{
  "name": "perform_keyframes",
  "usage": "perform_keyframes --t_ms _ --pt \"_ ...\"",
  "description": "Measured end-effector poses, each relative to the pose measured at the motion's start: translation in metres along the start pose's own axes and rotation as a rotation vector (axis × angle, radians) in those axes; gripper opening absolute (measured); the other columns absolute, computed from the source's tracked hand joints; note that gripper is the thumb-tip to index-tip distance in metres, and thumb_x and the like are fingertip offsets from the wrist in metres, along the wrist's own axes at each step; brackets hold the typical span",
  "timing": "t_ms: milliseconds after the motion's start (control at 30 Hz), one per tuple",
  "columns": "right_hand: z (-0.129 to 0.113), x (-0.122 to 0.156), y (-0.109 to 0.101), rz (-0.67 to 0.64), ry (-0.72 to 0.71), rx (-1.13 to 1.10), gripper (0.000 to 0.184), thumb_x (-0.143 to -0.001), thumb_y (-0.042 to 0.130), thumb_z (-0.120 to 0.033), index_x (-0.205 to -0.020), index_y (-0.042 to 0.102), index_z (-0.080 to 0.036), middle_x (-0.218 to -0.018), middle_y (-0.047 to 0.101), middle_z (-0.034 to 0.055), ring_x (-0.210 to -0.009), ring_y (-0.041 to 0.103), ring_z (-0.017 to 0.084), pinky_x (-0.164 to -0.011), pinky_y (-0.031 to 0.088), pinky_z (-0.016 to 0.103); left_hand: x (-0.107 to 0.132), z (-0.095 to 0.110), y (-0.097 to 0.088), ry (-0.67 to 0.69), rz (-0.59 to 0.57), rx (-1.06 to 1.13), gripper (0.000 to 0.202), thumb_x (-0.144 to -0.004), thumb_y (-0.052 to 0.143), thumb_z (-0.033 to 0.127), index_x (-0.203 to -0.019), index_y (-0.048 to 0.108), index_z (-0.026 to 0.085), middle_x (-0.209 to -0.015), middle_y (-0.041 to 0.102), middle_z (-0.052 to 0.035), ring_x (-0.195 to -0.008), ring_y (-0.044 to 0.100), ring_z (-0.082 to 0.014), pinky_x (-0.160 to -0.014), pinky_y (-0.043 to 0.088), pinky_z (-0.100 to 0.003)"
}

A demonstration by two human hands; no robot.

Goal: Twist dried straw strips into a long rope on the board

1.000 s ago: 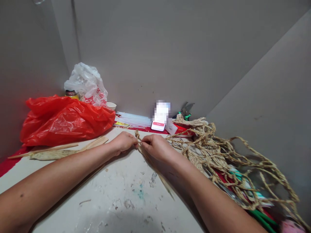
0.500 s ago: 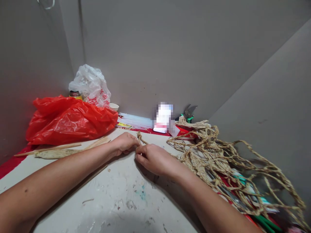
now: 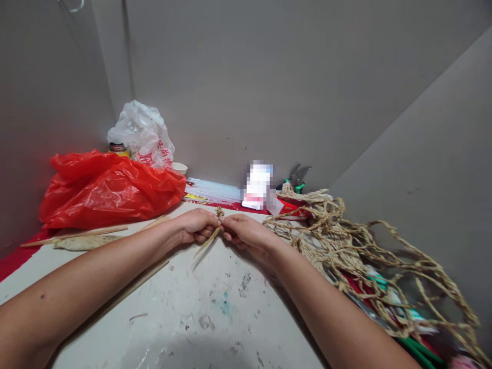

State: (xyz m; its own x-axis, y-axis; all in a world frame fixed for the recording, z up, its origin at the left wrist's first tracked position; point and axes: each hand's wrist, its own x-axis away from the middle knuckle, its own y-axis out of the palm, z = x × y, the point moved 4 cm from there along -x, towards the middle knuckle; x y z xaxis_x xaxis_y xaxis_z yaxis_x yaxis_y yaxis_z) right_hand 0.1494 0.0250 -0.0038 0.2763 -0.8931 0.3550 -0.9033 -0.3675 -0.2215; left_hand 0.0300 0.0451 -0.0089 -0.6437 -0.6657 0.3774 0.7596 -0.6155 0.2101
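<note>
My left hand point(image 3: 199, 225) and my right hand point(image 3: 246, 230) meet over the white tabletop point(image 3: 184, 312), fingertips pinched together. Between them is a twisted straw cord point(image 3: 220, 211), its knotted end sticking up just beyond the fingers. From the pinch, loose flat straw strands point(image 3: 205, 248) hang toward me, down and left. Both hands close on the cord where the strands leave it; the exact grip of each finger is hidden. To the right of my right hand lies a large tangle of straw cord point(image 3: 330, 246).
A red plastic bag point(image 3: 115, 189) and a white plastic bag point(image 3: 144, 133) stand at the back left. Dried husk strips point(image 3: 88, 242) lie by my left forearm. Clear sticks point(image 3: 215, 190), a lit phone point(image 3: 258, 184) and green-handled pruning shears point(image 3: 299, 179) are along the back wall.
My right hand has shifted slightly up and turned, its fingertips now meeting the left ones. Loose straw strands now show below the pinch, and the knotted end sits more upright.
</note>
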Motion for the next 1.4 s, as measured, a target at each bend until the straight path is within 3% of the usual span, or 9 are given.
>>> perform_keyframes --t_ms 200,400,600,800,933,1033,1200,1400 --pt "-0.001 -0.004 -0.008 -0.033 0.059 0.083 0.036 -0.083 0.051 -0.044 -0.059 0.047 -0.017 -0.043 0.031 -0.0085 -0.036 0.019 0.004 -0.035 0.011 0.020 0.002 0.002 0.002 0.044 0.010 -0.104 0.009 -0.066 0.057 0.020 -0.062 0.050 0.015 -0.042 0.023 0.0108 -0.036 0.014 -0.0023 -0.039 0.007 -0.020" --pt "0.003 -0.005 -0.008 -0.050 0.074 -0.063 0.029 -0.082 0.052 -0.037 -0.061 0.044 -0.018 -0.044 0.027 -0.0100 -0.036 0.015 0.003 -0.036 0.006 0.020 0.004 0.005 0.000 0.069 0.066 -0.213 0.010 -0.065 0.055 0.020 -0.060 0.047 0.017 -0.042 0.027 0.0097 -0.035 0.017 -0.0028 -0.038 0.009 -0.020" --pt "0.004 -0.004 -0.006 0.022 0.027 -0.090 0.032 -0.078 0.053 -0.031 -0.054 0.036 -0.019 -0.042 0.024 -0.0108 -0.034 0.013 0.003 -0.035 0.006 0.020 0.005 0.005 -0.002 -0.049 0.012 -0.098 0.004 -0.068 0.047 0.014 -0.066 0.050 0.015 -0.045 0.026 0.0089 -0.036 0.016 -0.0030 -0.037 0.008 -0.018" --pt "0.005 -0.005 -0.003 0.084 -0.025 -0.011 0.033 -0.076 0.057 -0.031 -0.051 0.038 -0.018 -0.040 0.027 -0.0099 -0.032 0.016 0.002 -0.034 0.008 0.021 0.005 0.003 -0.004 -0.096 -0.039 -0.043 0.010 -0.070 0.045 0.012 -0.063 0.051 0.012 -0.044 0.035 0.0062 -0.035 0.028 -0.0039 -0.035 0.018 -0.017" --pt "0.009 -0.008 -0.002 0.158 0.003 -0.016 0.034 -0.075 0.059 -0.033 -0.051 0.041 -0.018 -0.036 0.028 -0.0098 -0.030 0.017 0.002 -0.034 0.006 0.021 0.007 0.003 0.001 -0.046 0.037 -0.079 0.019 -0.073 0.046 0.013 -0.054 0.048 0.013 -0.044 0.044 0.0023 -0.035 0.040 -0.0056 -0.038 0.032 -0.018" --pt "0.011 -0.008 0.002 0.154 0.036 -0.128 0.031 -0.074 0.058 -0.033 -0.051 0.044 -0.017 -0.035 0.029 -0.0098 -0.029 0.017 0.002 -0.033 0.007 0.020 0.010 -0.001 0.012 -0.047 0.113 -0.060 0.017 -0.073 0.043 0.009 -0.058 0.052 0.011 -0.047 0.052 -0.0016 -0.038 0.050 -0.0085 -0.041 0.039 -0.019" --pt "0.011 -0.005 0.008 0.043 0.075 -0.372 0.032 -0.069 0.063 -0.031 -0.051 0.041 -0.017 -0.036 0.030 -0.0103 -0.032 0.016 0.001 -0.033 0.008 0.017 0.011 -0.008 0.030 0.037 0.215 -0.166 0.014 -0.077 0.039 0.010 -0.072 0.051 0.013 -0.052 0.058 -0.0021 -0.039 0.054 -0.0111 -0.037 0.040 -0.020" --pt "0.008 -0.003 0.010 -0.021 0.064 -0.357 0.016 -0.063 0.059 -0.019 -0.053 0.047 -0.015 -0.034 0.037 -0.0068 -0.031 0.021 0.002 -0.033 0.008 0.015 0.007 -0.014 0.026 0.134 0.295 -0.319 0.014 -0.077 0.044 0.012 -0.090 0.048 0.015 -0.058 0.058 0.0011 -0.039 0.055 -0.0115 -0.035 0.041 -0.020"
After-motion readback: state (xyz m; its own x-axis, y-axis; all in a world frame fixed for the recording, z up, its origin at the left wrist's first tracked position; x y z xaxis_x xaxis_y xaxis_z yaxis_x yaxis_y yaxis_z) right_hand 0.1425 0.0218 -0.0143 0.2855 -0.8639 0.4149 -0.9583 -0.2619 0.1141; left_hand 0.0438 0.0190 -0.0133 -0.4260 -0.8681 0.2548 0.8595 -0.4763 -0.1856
